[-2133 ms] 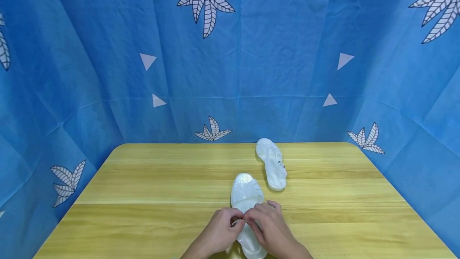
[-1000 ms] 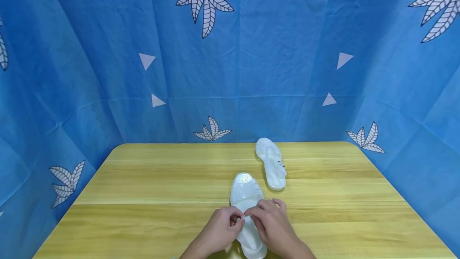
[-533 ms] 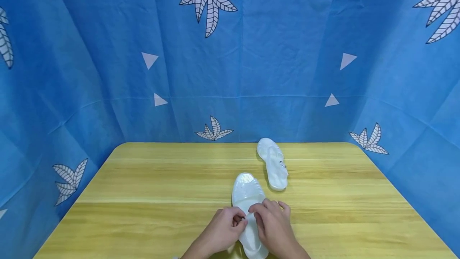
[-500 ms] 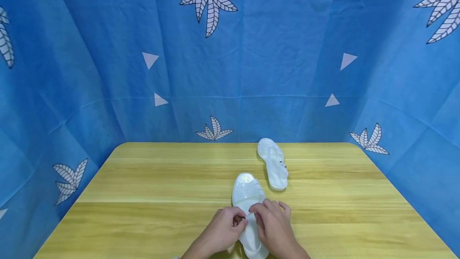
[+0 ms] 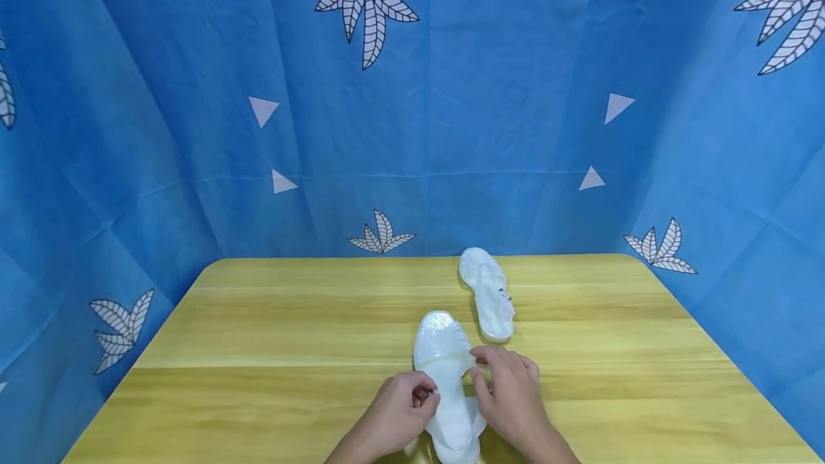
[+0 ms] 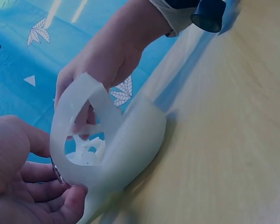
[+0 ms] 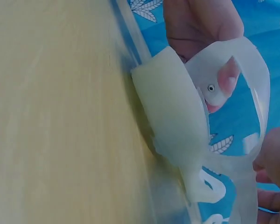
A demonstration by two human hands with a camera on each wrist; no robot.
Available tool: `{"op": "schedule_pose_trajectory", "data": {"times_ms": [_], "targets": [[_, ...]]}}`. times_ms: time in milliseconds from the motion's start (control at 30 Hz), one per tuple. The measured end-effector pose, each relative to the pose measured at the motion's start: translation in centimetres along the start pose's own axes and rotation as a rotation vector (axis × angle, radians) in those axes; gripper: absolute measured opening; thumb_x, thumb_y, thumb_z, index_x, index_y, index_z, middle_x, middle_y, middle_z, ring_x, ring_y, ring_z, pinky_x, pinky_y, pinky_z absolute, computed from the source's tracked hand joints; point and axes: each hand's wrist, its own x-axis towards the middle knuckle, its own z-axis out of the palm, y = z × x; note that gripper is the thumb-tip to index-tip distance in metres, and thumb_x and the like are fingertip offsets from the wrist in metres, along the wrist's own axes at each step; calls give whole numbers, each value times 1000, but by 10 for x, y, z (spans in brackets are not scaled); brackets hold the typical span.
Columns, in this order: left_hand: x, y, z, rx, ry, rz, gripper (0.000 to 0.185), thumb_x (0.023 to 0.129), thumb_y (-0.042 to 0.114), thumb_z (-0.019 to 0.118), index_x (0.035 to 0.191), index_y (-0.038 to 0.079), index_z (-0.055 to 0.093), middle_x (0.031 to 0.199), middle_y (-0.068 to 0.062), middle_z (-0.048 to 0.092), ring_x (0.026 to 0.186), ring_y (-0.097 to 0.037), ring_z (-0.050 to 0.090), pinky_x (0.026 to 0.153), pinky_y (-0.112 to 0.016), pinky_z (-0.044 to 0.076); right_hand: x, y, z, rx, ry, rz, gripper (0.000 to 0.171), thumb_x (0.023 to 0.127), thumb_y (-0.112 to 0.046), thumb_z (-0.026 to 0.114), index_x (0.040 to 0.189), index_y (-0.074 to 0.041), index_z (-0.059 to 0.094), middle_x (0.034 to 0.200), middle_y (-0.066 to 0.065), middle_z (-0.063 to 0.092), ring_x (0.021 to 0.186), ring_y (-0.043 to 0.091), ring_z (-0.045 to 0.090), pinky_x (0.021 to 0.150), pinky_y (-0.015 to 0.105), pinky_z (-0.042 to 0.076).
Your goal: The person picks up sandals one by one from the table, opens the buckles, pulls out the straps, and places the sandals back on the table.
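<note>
A white, translucent sandal [image 5: 445, 364] lies on the table, toe pointing away. My left hand [image 5: 399, 410] pinches the side of its strap at the metal buckle, between thumb and fingers. In the left wrist view the buckle [image 6: 57, 171] shows at the fingertips. A round metal stud [image 7: 211, 87] sits on the strap in the right wrist view. My right hand [image 5: 512, 396] is at the sandal's right side, fingers loosely bent, with a gap between thumb and forefinger. The ankle strap [image 5: 475, 417] sticks out to the right below that hand.
A second white sandal [image 5: 491, 299] with a metal buckle lies farther back, slightly right. The wooden table [image 5: 271, 349] reaches back to a blue curtain [image 5: 503, 92] printed with white leaves and triangles, which also hangs along both sides.
My right hand has let go of the strap and moved right, away from the left hand. The strap now stands out to the sandal's right. The left hand keeps its place.
</note>
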Motion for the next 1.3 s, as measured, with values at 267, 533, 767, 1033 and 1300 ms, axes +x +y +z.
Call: {"op": "schedule_pose_trajectory", "data": {"times_ms": [267,533,767,1033,1300], "targets": [[0,-1,-2,16,22,-25,20,91,25,60,93,6,65,81,4,61,67,-4,55,59,-21,48,4,9,-8,130,-97,82,45,85,-20,70,125,-5,57,120,13,56,109,31,55,87,49,46],[-4,-5,-4,31,-40,-118,45,92,43,54,63,9,56,49,6,49,41,-6,45,38,-20,35,-5,24,-21,303,-294,347,45,94,-26,58,129,1,51,105,9,65,85,18,66,72,35,54],[-6,-6,-3,27,-93,-123,50,93,44,52,56,9,54,44,7,47,38,-6,44,37,-23,36,-20,27,-20,786,-513,509,72,97,-33,50,142,15,18,100,15,67,85,22,66,62,31,55],[-5,-7,0,3,-17,-150,45,90,37,57,58,5,57,48,5,52,40,-8,46,39,-23,40,-21,12,-16,955,-570,478,87,97,-27,52,147,-1,-14,103,19,66,93,23,64,73,37,56],[-2,-12,-2,-26,77,-161,37,89,33,59,61,10,58,50,3,55,43,-7,46,39,-21,38,-15,3,-11,958,-539,456,89,96,-22,54,147,-5,-17,99,15,65,93,22,63,74,33,55]]}}
